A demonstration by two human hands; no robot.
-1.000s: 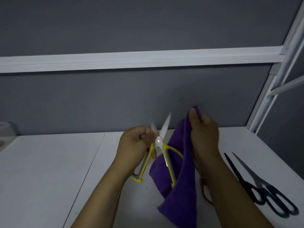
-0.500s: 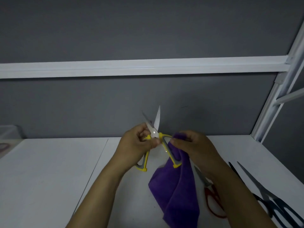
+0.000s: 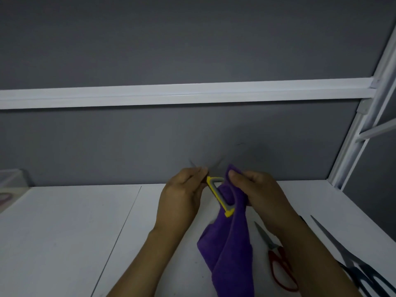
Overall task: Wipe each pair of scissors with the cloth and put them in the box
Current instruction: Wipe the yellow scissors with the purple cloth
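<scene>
Two hands meet just below the centre of the frame, above a white table [image 3: 64,232]. The left hand [image 3: 182,196] has its fingers curled tight round the yellow-and-grey scissors [image 3: 217,192] near the pivot, holding them off the table. One handle loop slants out to the lower right of those fingers, into the gap between the hands. The blades stick out above the knuckles, too blurred to tell how far apart they stand.

The right hand [image 3: 257,189] pinches a fold of the purple cloth [image 3: 231,249] between thumb and fingers. That pinch sits just right of the exposed handle loop, with the cloth bunched against the loop's right side. The rest of the cloth hangs down to the bottom edge of the frame.

Red-handled scissors [image 3: 270,243] lie closed on the table at lower right, just beside the hanging cloth and partly under the right forearm. Dark-handled scissors [image 3: 362,275] lie further right, cut off by the corner of the frame. The box [image 3: 12,179], translucent, stands at the far left edge, well apart from the hands, with something reddish and blurred inside. A grey wall [image 3: 192,39] with a white rail [image 3: 192,93] fills the upper frame.
</scene>
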